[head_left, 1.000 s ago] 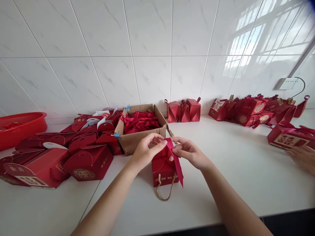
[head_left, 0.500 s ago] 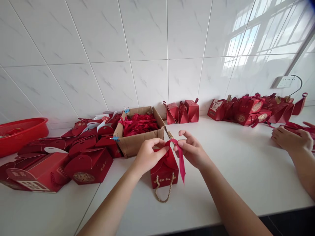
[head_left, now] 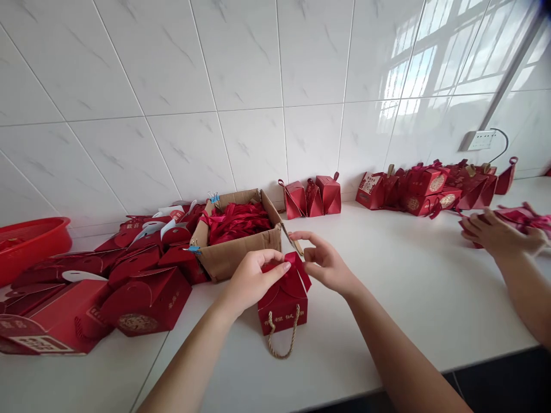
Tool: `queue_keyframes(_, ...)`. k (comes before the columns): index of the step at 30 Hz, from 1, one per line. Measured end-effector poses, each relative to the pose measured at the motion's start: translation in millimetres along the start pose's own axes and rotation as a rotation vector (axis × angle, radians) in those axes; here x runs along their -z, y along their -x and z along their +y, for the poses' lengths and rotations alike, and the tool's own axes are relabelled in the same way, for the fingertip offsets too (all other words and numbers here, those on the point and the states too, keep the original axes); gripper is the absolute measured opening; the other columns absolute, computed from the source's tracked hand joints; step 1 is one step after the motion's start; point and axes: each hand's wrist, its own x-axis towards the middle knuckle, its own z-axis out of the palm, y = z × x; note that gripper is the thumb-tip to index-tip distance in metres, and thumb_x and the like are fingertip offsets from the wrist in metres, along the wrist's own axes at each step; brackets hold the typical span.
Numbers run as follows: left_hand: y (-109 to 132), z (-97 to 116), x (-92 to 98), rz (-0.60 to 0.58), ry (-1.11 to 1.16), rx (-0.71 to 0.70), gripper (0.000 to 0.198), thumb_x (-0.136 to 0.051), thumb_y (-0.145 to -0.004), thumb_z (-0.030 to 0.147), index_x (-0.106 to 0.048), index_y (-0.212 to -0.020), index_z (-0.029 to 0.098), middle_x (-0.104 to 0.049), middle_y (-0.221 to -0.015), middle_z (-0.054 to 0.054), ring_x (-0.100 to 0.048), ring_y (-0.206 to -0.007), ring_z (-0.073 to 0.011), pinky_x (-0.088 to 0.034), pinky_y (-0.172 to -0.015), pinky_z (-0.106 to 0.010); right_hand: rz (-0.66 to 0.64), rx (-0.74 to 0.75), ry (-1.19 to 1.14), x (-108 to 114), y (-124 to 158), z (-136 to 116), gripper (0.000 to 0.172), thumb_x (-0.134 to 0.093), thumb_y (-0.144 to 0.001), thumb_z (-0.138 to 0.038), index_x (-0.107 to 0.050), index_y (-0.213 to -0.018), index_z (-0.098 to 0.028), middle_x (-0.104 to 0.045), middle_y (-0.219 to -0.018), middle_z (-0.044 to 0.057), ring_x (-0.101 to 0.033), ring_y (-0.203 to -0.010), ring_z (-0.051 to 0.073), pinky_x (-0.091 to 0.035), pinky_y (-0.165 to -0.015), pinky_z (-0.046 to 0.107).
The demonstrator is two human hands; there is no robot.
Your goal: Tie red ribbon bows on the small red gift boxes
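from afar i'm pinching the ribbon (head_left: 293, 259) in the left grip (head_left: 253, 281), likely steadying it atop the box (head_left: 282, 304), the right grip (head_left: 329, 267) being unclear.

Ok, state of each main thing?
Small red box: upright, top folded over
Rope handle: hanging loose
Red ribbon: at box top, knot unclear
Left hand: fingers pinching ribbon
Right hand: fingers bent, grip unclear
Carton: open, holding ribbons
Blue clips: clamped to carton
Three rear boxes: standing
Red tub: open
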Motion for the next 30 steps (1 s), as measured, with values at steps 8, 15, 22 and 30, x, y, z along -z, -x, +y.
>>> queue_keyframes(8, -6.1, -6.3, 3.4, 0.123, 0.013, -0.035, 0.034, -0.067, -0.077, 0.032, -0.047, -0.104, 0.023, -0.068, -0.095, -0.002, -0.061, -0.084, -0.0177, -0.045, -0.077, -0.032, 0.259, 0.127, 0.361, -14.1, -8.7, 20.1, 0.014, -0.055, -0.078, -0.018, -0.068, -0.082, -0.022, -0.069, -0.079, 0.003, -0.05, -0.056, 0.013, -0.041, -0.055, 0.029)
queue_keyframes(15, -10.2, -10.3, 0.6, 0.301, -0.011, -0.133, 0.025, -0.068, -0.073, 0.031, -0.053, -0.089, 0.02, -0.067, -0.083, -0.002, -0.062, -0.083, -0.019, -0.045, -0.076, -0.032, 0.098, 0.234, 0.5, -13.9, -4.2, 13.7, 0.015, -0.057, -0.079, -0.018, -0.069, -0.085, -0.023, -0.07, -0.075, 0.004, -0.055, -0.075, 0.02, -0.044, -0.07, 0.035)
queue_keyframes(22, -10.0, -23.6, -7.0, 0.387, 0.217, -0.133, 0.031, -0.074, -0.067, 0.03, -0.053, -0.088, 0.019, -0.069, -0.081, -0.002, -0.064, -0.081, -0.0184, -0.049, -0.075, -0.03, 0.009, 0.218, 0.59, -18.0, 0.4, 4.1, 0.007, -0.06, -0.082, -0.024, -0.067, -0.083, -0.024, -0.071, -0.074, 0.001, -0.058, -0.078, 0.019, -0.03, -0.087, 0.043)
queue_keyframes(30, 0.4, -31.4, 1.7, 0.432, 0.107, -0.127, 0.027, -0.069, -0.073, 0.039, -0.057, -0.086, 0.019, -0.064, -0.081, -0.002, -0.062, -0.082, -0.018, -0.047, -0.077, -0.028, 0.064, 0.13, 0.444, -20.3, -2.1, 15.0, 0.012, -0.066, -0.081, -0.034, -0.067, -0.077, -0.023, -0.071, -0.086, 0.004, -0.062, -0.084, 0.02, -0.03, -0.093, 0.043)
